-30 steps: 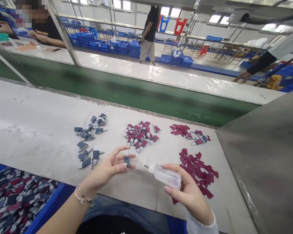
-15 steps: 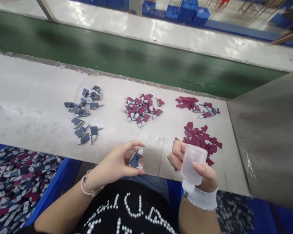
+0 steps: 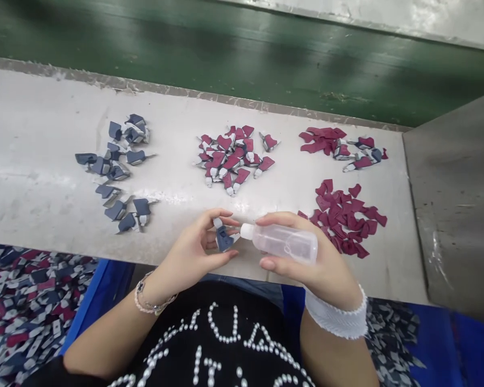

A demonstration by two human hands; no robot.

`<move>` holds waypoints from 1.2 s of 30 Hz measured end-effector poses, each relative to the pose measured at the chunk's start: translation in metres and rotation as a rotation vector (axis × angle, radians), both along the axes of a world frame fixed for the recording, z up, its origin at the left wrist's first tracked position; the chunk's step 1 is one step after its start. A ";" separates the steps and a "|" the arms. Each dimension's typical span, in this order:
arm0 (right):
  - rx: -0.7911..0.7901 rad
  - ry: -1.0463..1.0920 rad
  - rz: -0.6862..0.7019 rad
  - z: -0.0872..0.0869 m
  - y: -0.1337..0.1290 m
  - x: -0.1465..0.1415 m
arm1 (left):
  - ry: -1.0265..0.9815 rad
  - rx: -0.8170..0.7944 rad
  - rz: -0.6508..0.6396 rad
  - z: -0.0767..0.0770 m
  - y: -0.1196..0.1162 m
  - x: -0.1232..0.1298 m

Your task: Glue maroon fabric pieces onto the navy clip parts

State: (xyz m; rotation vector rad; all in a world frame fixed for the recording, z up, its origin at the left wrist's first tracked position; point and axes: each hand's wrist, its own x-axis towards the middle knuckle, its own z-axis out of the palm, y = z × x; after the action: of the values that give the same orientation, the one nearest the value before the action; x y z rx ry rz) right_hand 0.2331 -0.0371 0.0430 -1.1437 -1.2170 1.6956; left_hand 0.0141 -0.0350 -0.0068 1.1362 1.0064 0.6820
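Observation:
Between the thumb and fingers of my left hand is a small blue-and-grey plastic part. My right hand grips a translucent squeeze bottle, lying level with its white cap toward the left. The bottle's tip meets or nearly meets the plastic part; I cannot tell which. Just beyond my right hand spreads a pile of loose maroon pieces. Farther back, in the middle, is a heap of grey parts with maroon pieces on them. Similar blue-and-grey parts lie in a loose group at the left.
A blue bin full of mixed parts stands at the lower left, another with dark parts at the lower right. Flat maroon strips lie at the back right. A metal panel bounds the right; a green belt runs behind.
My right hand has turned the bottle from nozzle-down to sideways and brought it left to the plastic part. The view has tilted down toward the bench.

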 end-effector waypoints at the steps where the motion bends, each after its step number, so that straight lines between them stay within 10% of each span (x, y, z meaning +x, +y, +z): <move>1: 0.007 -0.030 -0.010 0.000 0.000 -0.002 | 0.000 0.005 0.012 0.000 0.000 0.000; 14: 0.305 -0.489 -0.070 0.025 -0.010 -0.020 | 0.141 0.294 0.026 0.008 -0.003 0.003; 36: 0.419 -0.498 -0.001 0.025 -0.014 -0.030 | 0.263 0.282 0.003 0.010 -0.010 0.000</move>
State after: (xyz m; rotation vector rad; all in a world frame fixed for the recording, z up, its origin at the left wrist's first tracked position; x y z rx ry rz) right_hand 0.2034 -0.0507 0.0681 -1.3302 -1.7712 1.0988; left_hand 0.0136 -0.0453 0.0030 1.5006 1.1572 0.7040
